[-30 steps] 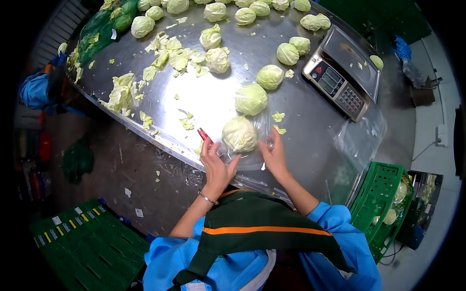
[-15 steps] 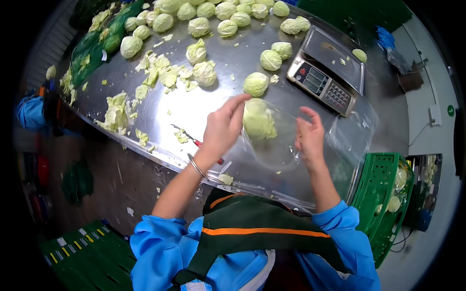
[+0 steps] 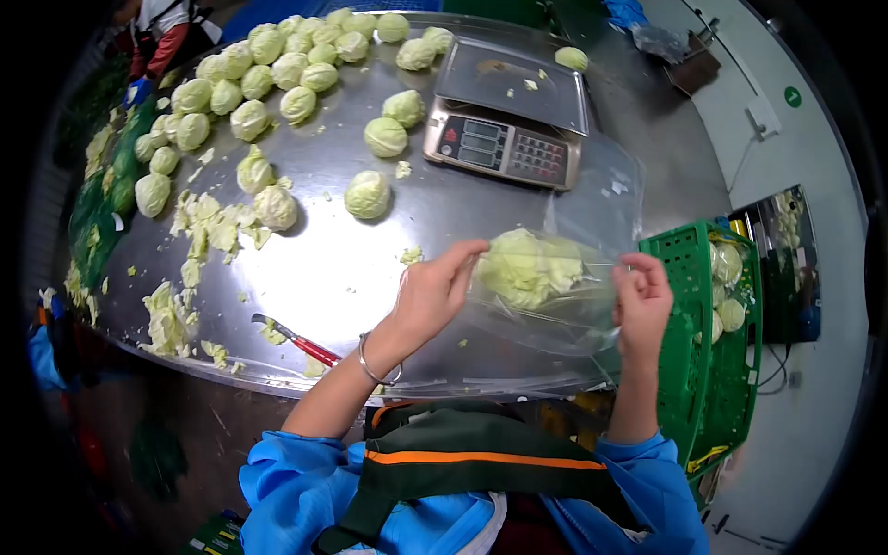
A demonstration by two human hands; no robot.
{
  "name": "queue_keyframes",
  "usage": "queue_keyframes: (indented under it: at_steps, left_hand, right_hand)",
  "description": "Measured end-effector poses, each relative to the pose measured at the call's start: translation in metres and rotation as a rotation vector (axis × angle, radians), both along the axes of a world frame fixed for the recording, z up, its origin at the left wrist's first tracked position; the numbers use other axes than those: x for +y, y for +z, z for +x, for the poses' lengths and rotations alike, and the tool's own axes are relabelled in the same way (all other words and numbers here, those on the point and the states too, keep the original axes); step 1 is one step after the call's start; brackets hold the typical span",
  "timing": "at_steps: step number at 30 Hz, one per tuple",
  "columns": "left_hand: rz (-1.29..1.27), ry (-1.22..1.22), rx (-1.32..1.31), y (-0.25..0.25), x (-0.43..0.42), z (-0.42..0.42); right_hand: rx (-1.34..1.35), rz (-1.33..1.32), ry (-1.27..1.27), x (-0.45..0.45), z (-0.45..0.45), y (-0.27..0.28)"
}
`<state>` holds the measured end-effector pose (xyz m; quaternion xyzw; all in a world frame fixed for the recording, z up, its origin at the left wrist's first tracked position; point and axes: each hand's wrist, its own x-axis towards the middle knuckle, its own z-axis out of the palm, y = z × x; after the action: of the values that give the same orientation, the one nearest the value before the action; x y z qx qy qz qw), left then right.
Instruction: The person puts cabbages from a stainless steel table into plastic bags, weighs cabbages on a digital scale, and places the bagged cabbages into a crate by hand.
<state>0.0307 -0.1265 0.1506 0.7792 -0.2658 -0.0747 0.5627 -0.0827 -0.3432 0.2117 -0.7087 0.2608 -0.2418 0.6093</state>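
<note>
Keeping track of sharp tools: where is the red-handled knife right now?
In the head view, left of centre, the red-handled knife lies on the metal table near its front edge, just left of the left wrist's bracelet, beside cabbage scraps.

Left hand [image 3: 431, 291], right hand [image 3: 644, 301] (fingers [image 3: 651, 268] curled) apart
</note>
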Motion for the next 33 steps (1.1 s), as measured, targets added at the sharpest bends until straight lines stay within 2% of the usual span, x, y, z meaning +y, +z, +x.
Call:
queue_keyframes:
  at_steps: [2,4,6,8,11,14,17,20,23,26,29,30,31,32,33]
  left_hand:
    - [0.120,-0.025,0.190,-0.040,-0.002,-0.003]
    - [0.143,-0.007,0.186,-0.065,0.001,-0.010]
    - [0.206,-0.013,0.260,-0.086,0.011,-0.013]
    - [0.261,-0.047,0.480,-0.098,0.028,-0.013]
    - [0.329,-0.114,0.724,-0.102,0.048,-0.009]
    - [0.291,-0.256,1.027,-0.111,0.063,0.001]
    - [0.324,-0.263,1.103,-0.119,0.071,0.005]
    - [0.255,-0.268,1.197,-0.114,0.078,0.008]
    - [0.159,-0.267,1.250,-0.123,0.084,0.004]
    - [0.123,-0.253,1.263,-0.130,0.084,0.004]
    - [0.159,-0.193,1.232,-0.139,0.088,0.005]
    - [0.112,-0.211,1.257,-0.139,0.090,0.009]
    - [0.068,-0.232,1.290,-0.139,0.093,0.009]
    - [0.027,-0.256,1.332,-0.140,0.096,0.006]
    - [0.028,-0.272,1.320,-0.141,0.098,0.007]
  right_hand:
    - [0.033,-0.150,0.008,0.001,-0.011,-0.028]
    - [0.056,-0.262,0.058,0.007,-0.005,-0.048]
    - [0.124,-0.221,0.115,0.025,-0.003,-0.049]
    - [0.271,-0.227,0.172,0.037,-0.008,-0.049]
    - [0.266,-0.693,0.262,0.061,-0.009,-0.027]
    - [-0.028,-0.930,0.583,0.096,-0.011,-0.009]
    - [-0.058,-0.747,0.930,0.133,0.006,-0.033]
    - [0.389,-0.791,0.814,0.140,0.020,-0.085]
    - [0.572,-0.784,0.821,0.146,0.023,-0.108]
    - [0.658,-0.842,0.808,0.167,0.025,-0.125]
    - [0.593,-0.667,0.895,0.176,0.030,-0.123]
    - [0.449,-0.546,1.037,0.177,0.029,-0.096]
    - [0.310,-0.411,1.168,0.175,0.021,-0.047]
    - [0.286,-0.133,1.318,0.169,0.011,0.014]
    - [0.277,0.022,1.427,0.156,-0.003,0.054]
